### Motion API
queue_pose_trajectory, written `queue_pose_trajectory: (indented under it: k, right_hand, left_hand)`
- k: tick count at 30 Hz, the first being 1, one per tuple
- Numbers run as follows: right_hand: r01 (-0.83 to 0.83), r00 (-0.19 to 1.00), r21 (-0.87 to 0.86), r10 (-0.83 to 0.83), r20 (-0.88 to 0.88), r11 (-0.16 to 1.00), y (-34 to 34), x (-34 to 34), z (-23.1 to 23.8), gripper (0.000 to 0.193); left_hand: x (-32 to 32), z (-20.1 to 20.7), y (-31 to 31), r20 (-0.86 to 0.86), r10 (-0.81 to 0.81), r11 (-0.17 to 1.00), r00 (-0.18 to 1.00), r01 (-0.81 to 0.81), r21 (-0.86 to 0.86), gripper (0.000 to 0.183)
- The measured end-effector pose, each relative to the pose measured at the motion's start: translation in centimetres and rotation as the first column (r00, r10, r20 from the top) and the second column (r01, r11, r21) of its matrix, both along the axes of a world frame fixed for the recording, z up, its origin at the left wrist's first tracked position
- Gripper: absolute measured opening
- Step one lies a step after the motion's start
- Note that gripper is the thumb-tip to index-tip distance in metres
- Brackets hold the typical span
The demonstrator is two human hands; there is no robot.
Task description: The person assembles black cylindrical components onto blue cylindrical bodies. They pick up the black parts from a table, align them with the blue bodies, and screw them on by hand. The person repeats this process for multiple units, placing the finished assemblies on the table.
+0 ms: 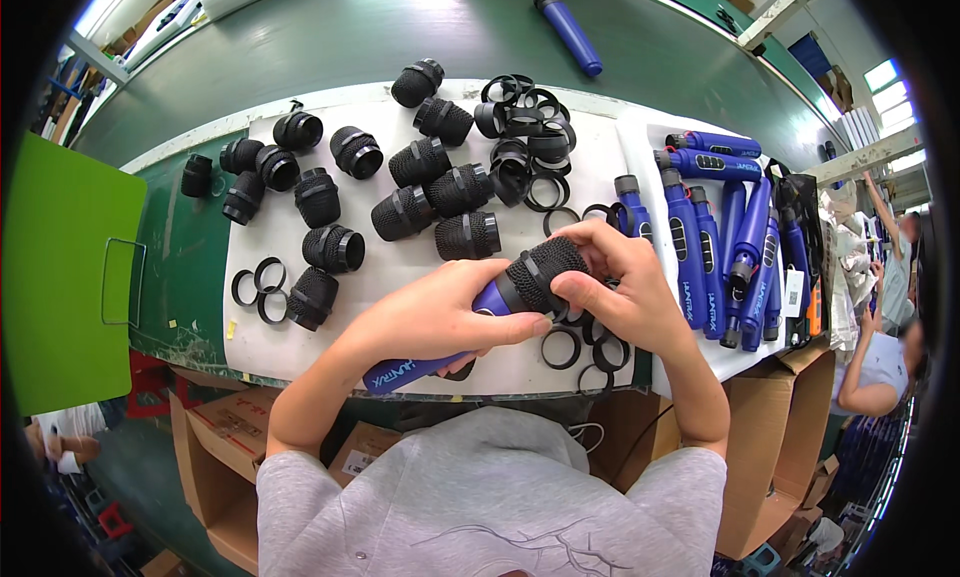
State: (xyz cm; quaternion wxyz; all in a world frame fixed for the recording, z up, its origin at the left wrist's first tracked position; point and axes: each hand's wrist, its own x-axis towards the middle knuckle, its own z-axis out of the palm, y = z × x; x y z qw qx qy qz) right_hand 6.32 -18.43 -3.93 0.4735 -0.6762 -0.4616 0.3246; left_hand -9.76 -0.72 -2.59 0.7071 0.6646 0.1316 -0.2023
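Observation:
A blue handheld microphone (398, 375) lies tilted across my front, with a black mesh head at its upper right end. My left hand (445, 312) is closed round the blue body, thumb along the top just below the head. The fingers of my right hand (632, 282) are curled on the black mesh grille (545, 275), thumb pressed to its side. Several loose black mesh heads (402, 213) lie on the white sheet beyond my left hand. Black rings (548, 190) are heaped beyond my right hand, and more rings (560, 347) lie beneath it.
Blue microphone bodies (682, 247) are piled on white sheeting at the right. One blue body (570, 37) rests on the dark green belt (330, 52) at the back. Cardboard boxes (775, 432) stand below the table edge. A bright green panel (70, 277) is at left; people work far right.

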Motion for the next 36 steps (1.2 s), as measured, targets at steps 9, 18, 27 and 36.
queue_pose_trajectory:
  k: [9,18,27,36]
  right_hand:
    - [-0.183,0.973,0.106,0.196,-0.123,0.977,-0.2,1.0,0.8,0.052]
    - [-0.139,0.990,0.174,0.134,0.043,0.975,-0.1,0.7,-0.3,0.052]
    - [-0.005,0.986,-0.046,-0.002,-0.167,0.999,0.4,0.1,-0.4,0.044]
    - [-0.205,0.970,0.178,0.224,-0.097,0.963,0.0,0.7,0.2,0.053]
  left_hand:
    - [-0.1,0.3,0.1,0.014,0.000,1.000,1.000,0.000,-0.018,0.038]
    - [-0.1,1.0,0.2,-0.077,-0.024,0.994,0.997,0.015,-0.111,0.029]
    - [-0.2,-0.4,-0.2,0.031,0.058,0.996,0.998,-0.060,0.067,0.040]
    - [-0.2,0.2,0.3,0.037,-0.037,0.997,0.999,0.039,-0.059,0.036]
